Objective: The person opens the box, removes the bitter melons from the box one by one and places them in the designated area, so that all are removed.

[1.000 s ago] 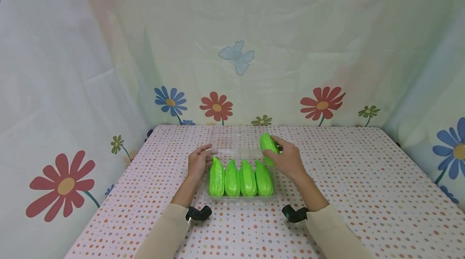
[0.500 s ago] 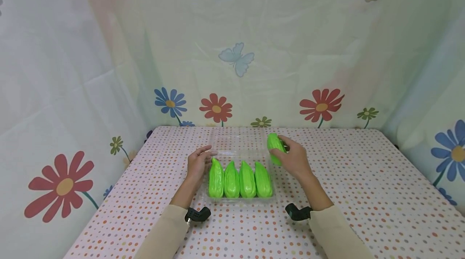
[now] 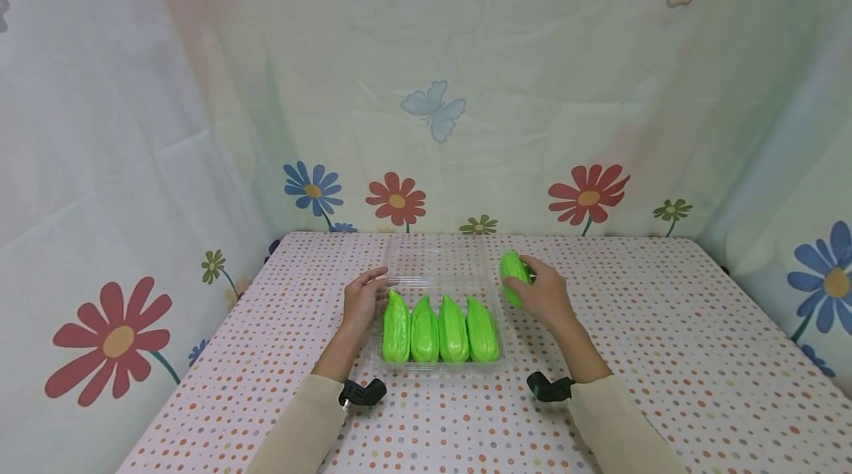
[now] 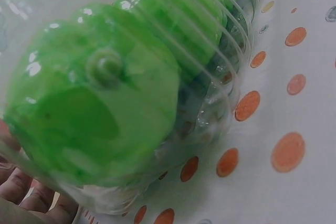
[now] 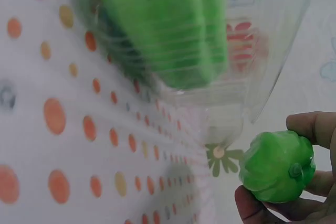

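A clear plastic clamshell tray (image 3: 501,360) lies on the dotted tablecloth with several ridged green gourds (image 3: 439,329) in a row inside it; its lid (image 3: 435,258) stands open behind. My left hand (image 3: 363,298) rests against the tray's left side, fingers up at the lid's left edge. My right hand (image 3: 542,295) grips one more green gourd (image 3: 513,274) just right of the tray, above the cloth. The right wrist view shows that gourd (image 5: 277,167) pinched between thumb and fingers. The left wrist view shows a gourd (image 4: 100,98) through the tray wall.
The table (image 3: 665,326) has a white cloth with coloured dots and runs wide to the right and the left of the tray. Flower-printed fabric walls (image 3: 426,89) close in the back and both sides.
My right hand has carried the gourd to the right, from above the tray's far right corner to outside it, and slightly lower. The left hand has stayed put.
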A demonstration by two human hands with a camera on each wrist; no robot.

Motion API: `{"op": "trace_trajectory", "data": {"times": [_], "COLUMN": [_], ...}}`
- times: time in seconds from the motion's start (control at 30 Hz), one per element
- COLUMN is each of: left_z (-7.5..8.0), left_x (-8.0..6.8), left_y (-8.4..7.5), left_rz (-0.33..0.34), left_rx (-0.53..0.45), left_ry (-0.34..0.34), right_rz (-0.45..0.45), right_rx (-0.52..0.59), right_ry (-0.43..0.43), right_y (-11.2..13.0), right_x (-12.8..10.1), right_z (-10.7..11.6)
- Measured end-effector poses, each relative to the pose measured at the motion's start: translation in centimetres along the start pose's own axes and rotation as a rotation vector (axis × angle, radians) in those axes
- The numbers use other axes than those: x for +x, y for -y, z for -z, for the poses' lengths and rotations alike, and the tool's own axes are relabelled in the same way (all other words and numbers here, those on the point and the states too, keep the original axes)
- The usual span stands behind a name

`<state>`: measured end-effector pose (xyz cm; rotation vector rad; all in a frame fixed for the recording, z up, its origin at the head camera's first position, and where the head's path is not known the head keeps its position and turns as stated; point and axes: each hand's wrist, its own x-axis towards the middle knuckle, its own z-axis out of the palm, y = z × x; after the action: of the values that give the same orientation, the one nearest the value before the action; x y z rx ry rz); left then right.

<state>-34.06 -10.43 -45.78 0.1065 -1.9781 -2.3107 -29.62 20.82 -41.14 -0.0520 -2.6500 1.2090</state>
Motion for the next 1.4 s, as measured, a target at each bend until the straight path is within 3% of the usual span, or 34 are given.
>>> {"op": "trace_trajectory", "data": {"times": [0.43, 0.67, 1.4], "left_z": [0.7, 0.4, 0.0], "left_x": [-0.7, -0.4, -0.1], "left_y": [0.1, 0.3, -0.2], "left_rz": [0.05, 0.029, 0.017], "left_rx": [0.041, 0.021, 0.049], "left_ry": [0.012, 0.015, 0.028], "right_rz": [-0.077, -0.05, -0.073], "right_rx": [-0.039, -0.063, -0.072], "right_ry": [0.048, 0.032, 0.03], "right_y": [-2.8, -3.4, -2.6], "right_x": [0.0, 0.3, 0.4], "right_z": [-2.0, -2.1, -1.9]}}
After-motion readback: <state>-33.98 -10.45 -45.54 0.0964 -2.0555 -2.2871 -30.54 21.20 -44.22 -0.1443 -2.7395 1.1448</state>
